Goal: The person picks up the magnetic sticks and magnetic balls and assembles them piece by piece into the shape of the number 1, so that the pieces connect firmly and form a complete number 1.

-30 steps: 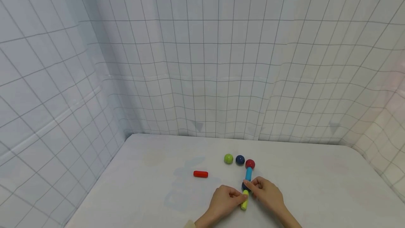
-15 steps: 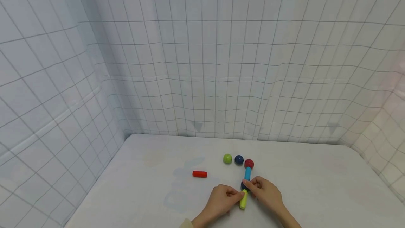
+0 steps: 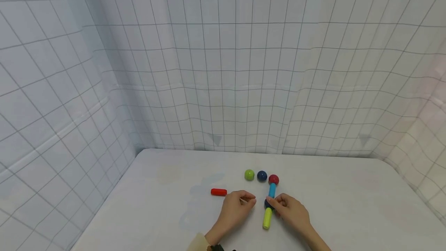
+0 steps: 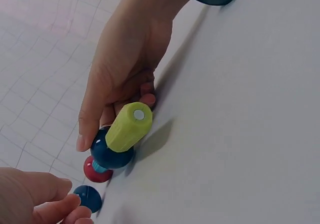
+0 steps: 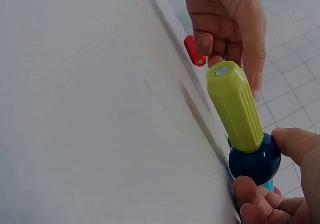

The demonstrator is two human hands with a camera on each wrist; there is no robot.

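Observation:
My right hand point(image 3: 294, 210) pinches a dark blue ball point(image 5: 256, 159) between thumb and fingers. From that ball a yellow-green ribbed rod point(image 3: 267, 219) sticks out toward me, a small pale disc in its end. On the ball's far side, a light blue rod point(image 3: 272, 190) leads to a red ball point(image 3: 273, 179), all in one line. To the left of this chain is my left hand point(image 3: 235, 206), apart from it, with loosely bent fingers and nothing seen in them. In the right wrist view the light blue rod and red ball are mostly hidden.
A loose red rod point(image 3: 218, 192) lies just beyond my left hand, to its left. Behind the hands, a green ball point(image 3: 249, 174) and another dark blue ball point(image 3: 262, 176) sit left of the red ball. A white grid-patterned curtain point(image 3: 240, 88) rises behind the white table point(image 3: 167, 204).
My left hand has let go of the yellow-green rod and moved left and away from me. The right hand keeps its hold on the dark blue ball. The view has shifted slightly.

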